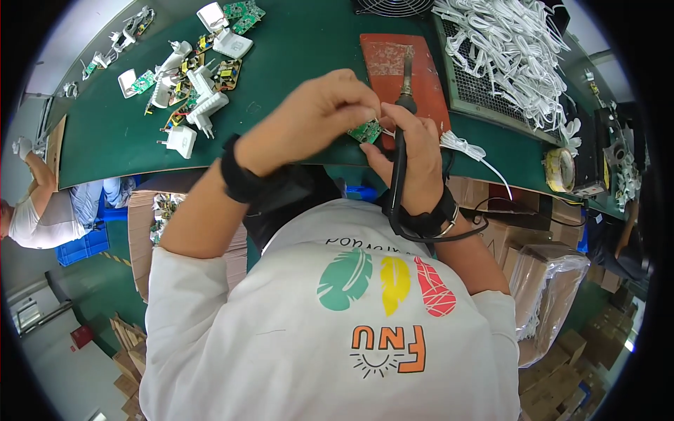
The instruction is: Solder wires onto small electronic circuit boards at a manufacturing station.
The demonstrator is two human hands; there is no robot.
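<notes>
My right hand (419, 158) is wrapped around a soldering iron (401, 151), its metal tip pointing away from me over a reddish-brown work mat (428, 77). A small green circuit board (366, 132) sits between my two hands, close to my right thumb. My left hand (326, 109) is closed in a pinch just above the board; whatever lies between its fingertips is hidden. From the board a white wire runs under my right hand, toward a bundled white cable (463, 146) at the right. Whether the wire joins that cable cannot be seen.
White plug adapter housings (203, 102) and circuit boards lie in a pile at the left of the green table (295, 42). A tray (484, 119) heaped with white cables (505, 56) stands at the right, near a tape roll (559, 170). Another person (45, 203) is at far left.
</notes>
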